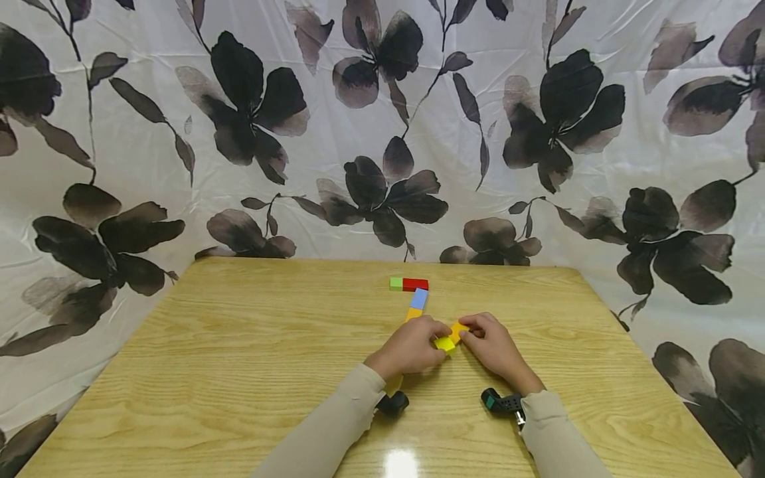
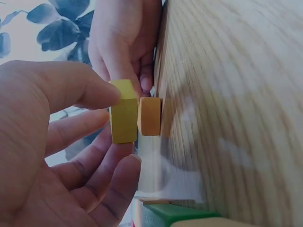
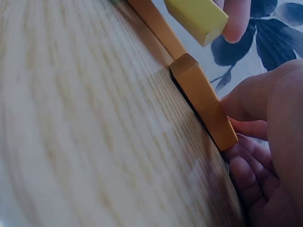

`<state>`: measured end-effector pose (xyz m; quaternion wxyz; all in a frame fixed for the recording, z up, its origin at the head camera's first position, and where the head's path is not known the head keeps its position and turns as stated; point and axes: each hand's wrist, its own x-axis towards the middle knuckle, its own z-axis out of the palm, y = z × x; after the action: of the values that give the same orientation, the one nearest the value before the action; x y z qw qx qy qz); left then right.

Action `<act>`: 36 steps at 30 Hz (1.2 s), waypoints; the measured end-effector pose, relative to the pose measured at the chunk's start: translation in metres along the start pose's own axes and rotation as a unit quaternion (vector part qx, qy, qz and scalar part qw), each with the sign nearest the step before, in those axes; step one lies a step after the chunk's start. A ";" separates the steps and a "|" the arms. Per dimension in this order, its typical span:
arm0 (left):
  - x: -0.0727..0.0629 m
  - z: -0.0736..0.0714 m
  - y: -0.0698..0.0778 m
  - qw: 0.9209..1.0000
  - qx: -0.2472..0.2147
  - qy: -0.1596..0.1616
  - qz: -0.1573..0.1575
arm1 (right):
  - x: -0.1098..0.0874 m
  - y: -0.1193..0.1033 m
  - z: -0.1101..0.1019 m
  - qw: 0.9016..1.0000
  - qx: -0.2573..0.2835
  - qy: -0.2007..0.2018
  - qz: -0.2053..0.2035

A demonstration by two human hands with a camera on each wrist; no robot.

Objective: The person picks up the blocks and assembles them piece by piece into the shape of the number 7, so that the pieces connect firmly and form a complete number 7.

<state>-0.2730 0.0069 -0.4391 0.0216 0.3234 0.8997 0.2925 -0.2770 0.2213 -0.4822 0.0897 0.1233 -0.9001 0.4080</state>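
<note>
My left hand (image 1: 412,348) pinches a yellow block (image 2: 124,116) between thumb and fingers, and in the right wrist view that block (image 3: 201,19) is held a little above the table. My right hand (image 1: 493,345) grips one end of an orange block (image 3: 203,101) that lies on the tabletop, thumb on its near side. In the left wrist view the orange block (image 2: 150,116) appears right beside the yellow one; whether they touch is unclear. Another orange block (image 3: 161,26) adjoins its far end in the right wrist view.
Beyond my left hand, a line of blocks runs away over the wooden table (image 1: 269,372): orange (image 1: 414,313), blue (image 1: 420,299), then red (image 1: 415,285) and light green (image 1: 396,284) turned leftward. A floral cloth (image 1: 335,133) hangs behind the table's far edge.
</note>
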 end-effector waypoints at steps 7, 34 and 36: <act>-0.001 -0.003 -0.002 1.000 -0.024 0.017 -0.001 | 0.001 0.000 0.000 1.000 0.002 -0.002 -0.001; -0.002 -0.016 -0.012 0.970 -0.226 0.059 -0.063 | 0.000 -0.002 0.000 1.000 0.003 -0.005 0.004; -0.002 -0.017 -0.013 0.966 -0.240 0.061 -0.070 | 0.000 -0.002 0.000 1.000 0.002 -0.005 0.005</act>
<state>-0.2830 -0.0114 -0.4322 0.0636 0.2265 0.8231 0.5168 -0.2768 0.2201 -0.4806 0.0825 0.1213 -0.9003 0.4099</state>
